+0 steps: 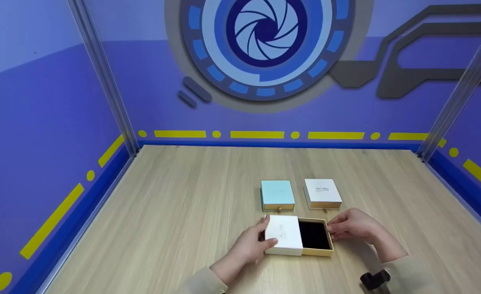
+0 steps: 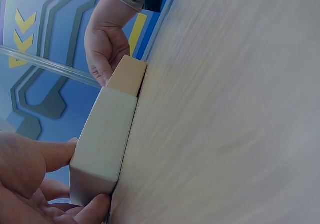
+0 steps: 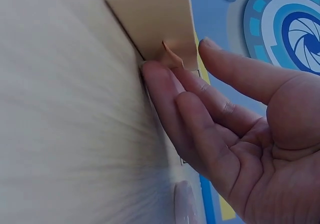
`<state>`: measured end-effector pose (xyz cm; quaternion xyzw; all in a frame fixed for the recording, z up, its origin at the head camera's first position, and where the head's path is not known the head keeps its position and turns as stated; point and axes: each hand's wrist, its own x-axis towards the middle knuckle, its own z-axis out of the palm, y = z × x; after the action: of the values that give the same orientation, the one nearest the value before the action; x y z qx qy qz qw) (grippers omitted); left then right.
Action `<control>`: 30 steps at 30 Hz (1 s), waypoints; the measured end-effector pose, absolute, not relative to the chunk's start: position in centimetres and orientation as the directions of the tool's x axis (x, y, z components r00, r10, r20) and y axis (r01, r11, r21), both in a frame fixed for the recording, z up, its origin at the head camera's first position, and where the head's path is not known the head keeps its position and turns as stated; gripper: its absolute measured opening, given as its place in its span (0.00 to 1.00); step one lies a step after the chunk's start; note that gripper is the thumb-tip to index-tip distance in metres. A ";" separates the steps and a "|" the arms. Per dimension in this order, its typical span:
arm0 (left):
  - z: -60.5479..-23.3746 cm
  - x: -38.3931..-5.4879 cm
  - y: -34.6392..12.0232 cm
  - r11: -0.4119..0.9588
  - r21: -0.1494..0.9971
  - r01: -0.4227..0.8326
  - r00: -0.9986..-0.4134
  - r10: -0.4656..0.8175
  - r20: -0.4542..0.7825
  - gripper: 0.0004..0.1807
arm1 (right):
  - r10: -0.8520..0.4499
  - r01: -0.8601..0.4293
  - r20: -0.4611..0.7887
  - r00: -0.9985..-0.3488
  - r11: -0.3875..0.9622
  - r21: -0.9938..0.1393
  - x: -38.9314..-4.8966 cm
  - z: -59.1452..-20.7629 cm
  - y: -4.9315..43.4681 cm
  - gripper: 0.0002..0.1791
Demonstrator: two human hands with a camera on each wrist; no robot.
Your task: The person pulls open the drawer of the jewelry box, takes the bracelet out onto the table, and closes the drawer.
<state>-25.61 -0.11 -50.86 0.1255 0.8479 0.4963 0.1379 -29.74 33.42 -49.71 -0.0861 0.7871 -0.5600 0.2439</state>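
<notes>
Left hand (image 1: 246,244): gripping the white sleeve's left end
Teal box (image 1: 277,192): behind the sleeve, tab towards the person
White sleeve (image 1: 287,232): flat on the worktop (image 1: 175,204)
Drawer (image 1: 316,235): partly out, pointing right — long axis left-to-right
White box (image 1: 322,190): behind the drawer
Right hand (image 1: 354,224): fingers loosely bent at the pull tab (image 3: 172,57) — thumb clear

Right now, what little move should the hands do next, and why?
Maybe the right hand could gently pull the drawer out more by its ribbon tab: that hand is right there, the drawer is only partly out, and the left hand holds the white cover.
</notes>
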 end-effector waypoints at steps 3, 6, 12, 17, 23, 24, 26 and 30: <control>-50.8 -25.6 -0.1 0.476 0.877 0.068 -0.932 0.345 -0.115 0.41 | -0.403 0.136 -0.286 -0.869 0.362 -0.922 -29.7 -49.7 33.4 0.19; -50.8 -25.6 -0.1 0.475 0.878 0.058 -0.932 0.341 -0.123 0.41 | -0.401 0.137 -0.286 -0.870 0.361 -0.922 -29.7 -49.7 33.3 0.19; -50.9 -25.6 -0.1 0.459 0.886 0.063 -0.929 0.352 -0.116 0.41 | -0.405 0.141 -0.280 -0.871 0.340 -0.930 -29.7 -49.8 33.3 0.18; -51.0 -25.7 -0.1 0.441 0.895 0.066 -0.925 0.364 -0.111 0.41 | -0.409 0.142 -0.272 -0.871 0.319 -0.937 -29.6 -49.8 33.2 0.18; -51.0 -25.7 -0.1 0.448 0.893 0.054 -0.927 0.355 -0.122 0.42 | -0.418 0.137 -0.265 -0.869 0.311 -0.940 -29.6 -49.9 33.2 0.19; -51.0 -25.6 -0.1 0.450 0.892 0.054 -0.927 0.353 -0.123 0.42 | -0.421 0.135 -0.263 -0.868 0.309 -0.941 -29.6 -49.9 33.1 0.19; -51.0 -25.6 -0.1 0.453 0.890 0.057 -0.928 0.352 -0.120 0.42 | -0.424 0.129 -0.257 -0.868 0.309 -0.942 -29.6 -49.9 33.1 0.19; -51.0 -25.6 -0.1 0.456 0.887 0.070 -0.929 0.354 -0.108 0.41 | -0.422 0.123 -0.255 -0.870 0.315 -0.941 -29.5 -50.0 33.0 0.19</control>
<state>-25.65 -0.12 -51.01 0.1259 0.8415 0.5064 0.1401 -29.53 33.01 -49.96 -0.0963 0.7756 -0.5774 0.2363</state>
